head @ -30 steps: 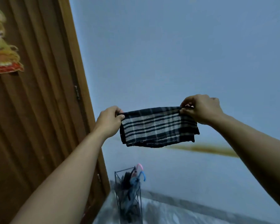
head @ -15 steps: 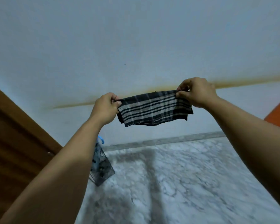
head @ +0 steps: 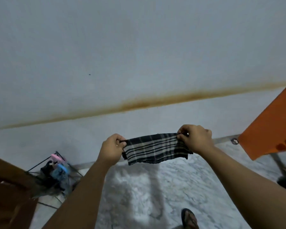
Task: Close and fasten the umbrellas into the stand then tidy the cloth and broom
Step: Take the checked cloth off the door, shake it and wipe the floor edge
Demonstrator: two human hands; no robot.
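A pale wall with a rusty streak is filling most of the view above a marbled floor. Low and to the left of the cloth, a wire stand is holding closed umbrellas, so that part looks done. The folded plaid cloth is hanging in the air, stretched between the left hand and right hand, each grip pinching a top corner. Putting it away remains; no broom is in view.
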